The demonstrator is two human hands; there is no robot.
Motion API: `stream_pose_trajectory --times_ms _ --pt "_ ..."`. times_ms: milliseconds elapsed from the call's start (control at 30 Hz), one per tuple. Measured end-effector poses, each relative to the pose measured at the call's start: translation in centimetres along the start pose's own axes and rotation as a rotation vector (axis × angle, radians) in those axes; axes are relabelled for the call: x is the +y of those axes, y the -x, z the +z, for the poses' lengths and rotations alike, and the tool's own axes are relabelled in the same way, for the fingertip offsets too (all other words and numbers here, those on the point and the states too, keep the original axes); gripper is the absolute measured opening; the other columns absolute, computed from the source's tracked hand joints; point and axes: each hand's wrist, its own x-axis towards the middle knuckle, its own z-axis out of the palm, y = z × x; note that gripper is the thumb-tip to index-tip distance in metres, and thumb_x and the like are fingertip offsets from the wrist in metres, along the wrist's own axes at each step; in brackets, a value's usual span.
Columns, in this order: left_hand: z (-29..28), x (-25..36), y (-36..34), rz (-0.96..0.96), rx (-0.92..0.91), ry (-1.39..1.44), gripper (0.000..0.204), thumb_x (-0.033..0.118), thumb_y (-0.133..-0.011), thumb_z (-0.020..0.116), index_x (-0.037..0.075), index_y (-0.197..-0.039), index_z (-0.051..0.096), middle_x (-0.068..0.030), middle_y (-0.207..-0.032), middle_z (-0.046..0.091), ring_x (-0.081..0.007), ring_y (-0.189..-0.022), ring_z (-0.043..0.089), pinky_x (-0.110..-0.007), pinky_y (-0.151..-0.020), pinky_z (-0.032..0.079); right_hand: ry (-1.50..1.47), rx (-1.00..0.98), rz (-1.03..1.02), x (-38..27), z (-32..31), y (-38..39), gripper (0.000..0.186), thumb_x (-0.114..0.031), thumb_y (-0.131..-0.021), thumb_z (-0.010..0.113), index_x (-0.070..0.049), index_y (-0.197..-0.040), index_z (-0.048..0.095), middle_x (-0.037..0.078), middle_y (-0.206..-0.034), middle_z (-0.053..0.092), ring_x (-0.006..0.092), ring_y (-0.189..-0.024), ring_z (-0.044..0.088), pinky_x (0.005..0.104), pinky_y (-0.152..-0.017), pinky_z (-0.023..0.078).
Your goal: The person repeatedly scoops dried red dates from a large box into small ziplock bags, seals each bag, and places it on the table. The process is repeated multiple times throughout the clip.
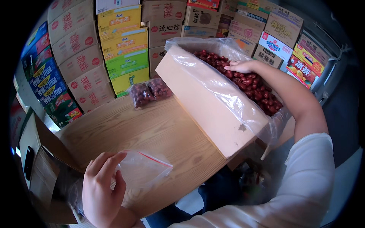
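A large carton (205,102) lined with clear plastic stands on the right of the wooden table (163,125), filled with dark red dried dates (249,85). My right hand (242,67) rests on the dates near the carton's far side, palm down; its fingers look outstretched, with some of the tips hidden. At the near left, my left hand (103,186) pinches the corner of a clear zip bag (146,169) with a red seal strip. That bag hangs flat, with nothing visible inside. Two filled bags of dates (150,92) lie against the carton's far left side.
Stacked cartons (81,60) in brown, yellow and green line the wall behind the table. An opened cardboard box (42,163) with a dark interior stands at the left edge. Below the table's near edge, my dark-clothed legs (216,190) show.
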Motion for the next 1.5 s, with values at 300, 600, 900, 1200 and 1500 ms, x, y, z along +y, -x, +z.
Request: stream_pose_trajectory --times_ms 300,600,900,1200,1500 --pt "0.0 0.2 0.6 0.108 -0.028 0.123 0.037 -0.012 -0.069 0.056 0.0 -0.103 0.064 -0.0137 -0.092 0.061 -0.0264 -0.067 0.056 -0.034 -0.063 0.047 -0.348 0.015 0.02 -0.5 1.8 10.6 0.072 -0.072 -0.078 0.055 -0.012 -0.116 0.05 0.016 -0.136 0.041 0.0286 -0.132 0.032 0.0446 -0.105 0.024" --pt "0.7 0.1 0.1 0.165 -0.062 0.183 0.037 -0.014 -0.07 0.055 -0.001 -0.103 0.063 -0.0149 -0.09 0.062 -0.0267 -0.064 0.059 -0.032 -0.06 0.049 -0.45 0.041 -0.343 -2.2 4.5 14.0 0.089 -0.017 -0.07 0.079 -0.021 -0.144 0.029 0.018 -0.146 0.03 0.0297 -0.139 0.024 0.0395 -0.11 0.024" --pt "1.4 -0.4 -0.5 0.145 -0.118 0.192 0.037 -0.013 -0.071 0.055 -0.002 -0.106 0.063 -0.0159 -0.092 0.063 -0.0268 -0.066 0.061 -0.032 -0.062 0.05 -0.133 0.135 -0.315 -6.3 3.8 10.8 0.092 -0.016 -0.078 0.074 -0.015 -0.15 0.017 0.015 -0.149 0.025 0.0288 -0.139 0.025 0.0368 -0.112 0.024" --pt "2.0 -0.9 -0.7 0.093 -0.147 0.221 0.036 -0.013 -0.072 0.055 -0.003 -0.106 0.062 -0.0163 -0.094 0.064 -0.0264 -0.066 0.061 -0.032 -0.062 0.05 -0.254 0.326 -0.383 -5.9 5.5 10.8 0.074 -0.01 -0.08 0.071 -0.013 -0.143 0.033 0.013 -0.147 0.033 0.0258 -0.135 0.034 0.0371 -0.112 0.028" --pt "1.9 -0.9 -1.1 0.102 -0.162 0.182 0.036 -0.013 -0.072 0.054 -0.003 -0.106 0.062 -0.0155 -0.093 0.064 -0.0243 -0.065 0.062 -0.031 -0.061 0.05 -0.319 0.369 -0.35 -4.9 5.6 10.4 0.069 -0.009 -0.073 0.075 -0.011 -0.136 0.047 0.015 -0.138 0.045 0.0261 -0.131 0.039 0.0353 -0.109 0.031"
